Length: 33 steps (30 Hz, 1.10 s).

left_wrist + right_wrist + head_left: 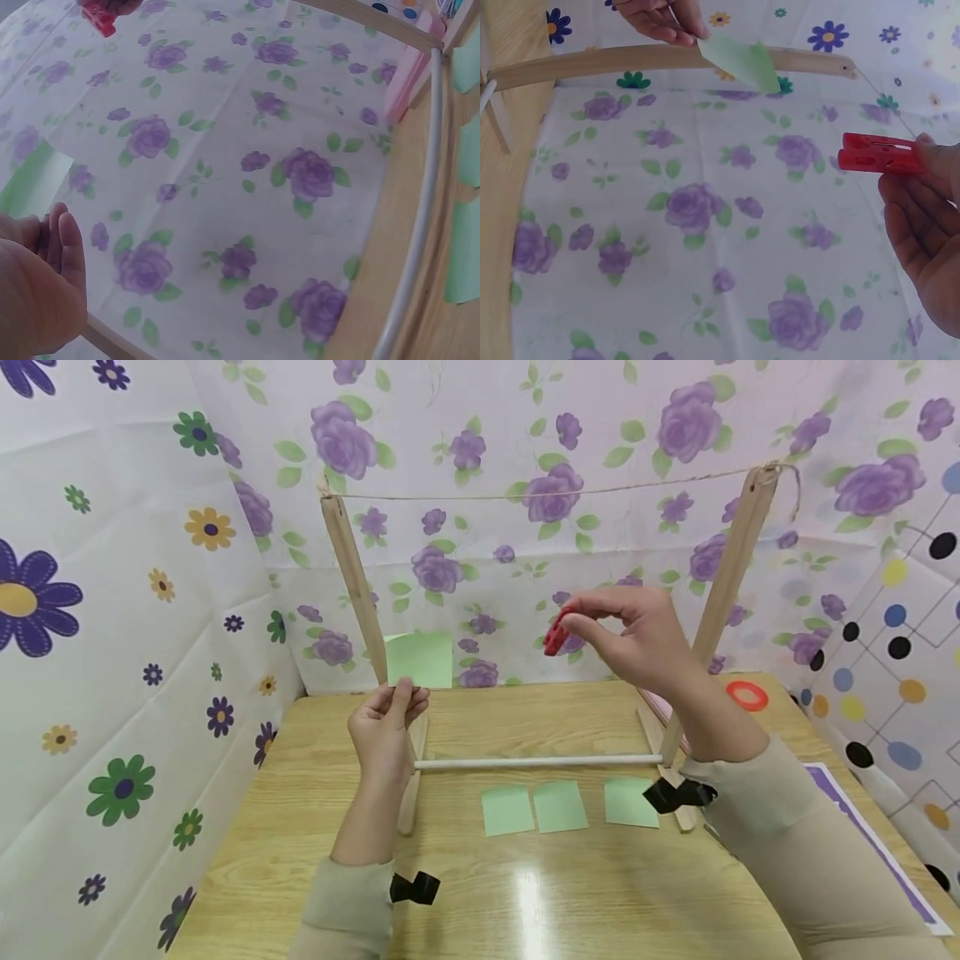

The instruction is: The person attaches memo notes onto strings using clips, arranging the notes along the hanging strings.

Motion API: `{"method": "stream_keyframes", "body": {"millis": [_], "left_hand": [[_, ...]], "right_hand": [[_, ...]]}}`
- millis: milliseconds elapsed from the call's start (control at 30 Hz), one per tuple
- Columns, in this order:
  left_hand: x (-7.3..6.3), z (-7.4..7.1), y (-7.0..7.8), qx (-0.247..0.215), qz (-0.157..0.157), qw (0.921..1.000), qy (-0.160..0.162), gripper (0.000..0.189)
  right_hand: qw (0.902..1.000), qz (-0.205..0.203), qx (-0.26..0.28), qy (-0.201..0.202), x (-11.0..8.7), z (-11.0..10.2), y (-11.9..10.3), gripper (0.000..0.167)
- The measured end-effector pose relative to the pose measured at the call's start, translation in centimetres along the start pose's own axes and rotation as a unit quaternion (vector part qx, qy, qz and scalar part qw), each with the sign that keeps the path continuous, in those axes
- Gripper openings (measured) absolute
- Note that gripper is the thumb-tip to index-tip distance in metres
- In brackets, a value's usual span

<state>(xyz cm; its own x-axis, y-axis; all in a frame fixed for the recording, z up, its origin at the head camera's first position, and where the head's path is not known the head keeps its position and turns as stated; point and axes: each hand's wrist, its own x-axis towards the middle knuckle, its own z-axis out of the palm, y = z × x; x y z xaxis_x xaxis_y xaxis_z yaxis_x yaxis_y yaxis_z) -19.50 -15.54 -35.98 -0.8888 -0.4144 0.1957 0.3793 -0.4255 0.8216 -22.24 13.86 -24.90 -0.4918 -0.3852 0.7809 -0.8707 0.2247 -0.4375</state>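
My left hand (386, 731) pinches a green sticky note (420, 660) by its lower edge, thumb in front, beside the left wooden post (352, 585). A red clothespin (557, 632) is held between the thumb and fingertips of my right hand (637, 631), raised to the right of the note and apart from it. In the right wrist view the clothespin (877, 153) points left, away from the fingers. Above both hands a thin twine (465, 497) runs between the tops of the two posts, with nothing hung on it.
A white rod (536, 762) joins the feet of the wooden frame. Three green notes (561, 807) lie on the table before it. At the right are a red ring (747, 696), a pink object (660, 706) behind the post, and a purple-and-white sheet (847, 810). Patterned cloths surround the table.
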Motion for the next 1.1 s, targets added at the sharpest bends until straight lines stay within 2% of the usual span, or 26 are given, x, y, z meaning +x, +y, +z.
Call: {"method": "stream_keyframes", "body": {"millis": [167,467,733,867,1100], "left_hand": [[0.3,0.6,1.1,-0.002,0.015,0.9999,-0.004,0.012],[1.2,1.8,2.8,0.017,0.044,0.9987,-0.022,0.019],[2.1,2.5,4.2,0.016,0.062,0.9976,-0.026,0.022],[2.5,3.0,4.9,0.017,0.063,0.9974,-0.032,0.025],[3.2,4.1,5.8,0.0,0.069,0.9964,-0.048,0.024]], "right_hand": [[0.9988,-0.042,-0.012,0.024,2.1,0.6,-1.0,0.015],[0.9946,-0.084,-0.024,0.056,6.3,0.8,-3.5,0.007],[0.9896,-0.122,-0.02,0.073,10.5,0.7,-5.1,0.012],[0.9914,-0.106,-0.029,0.07,12.6,0.9,-6.0,0.015],[0.9972,-0.017,-0.047,0.056,16.1,2.3,-6.4,0.017]]}}
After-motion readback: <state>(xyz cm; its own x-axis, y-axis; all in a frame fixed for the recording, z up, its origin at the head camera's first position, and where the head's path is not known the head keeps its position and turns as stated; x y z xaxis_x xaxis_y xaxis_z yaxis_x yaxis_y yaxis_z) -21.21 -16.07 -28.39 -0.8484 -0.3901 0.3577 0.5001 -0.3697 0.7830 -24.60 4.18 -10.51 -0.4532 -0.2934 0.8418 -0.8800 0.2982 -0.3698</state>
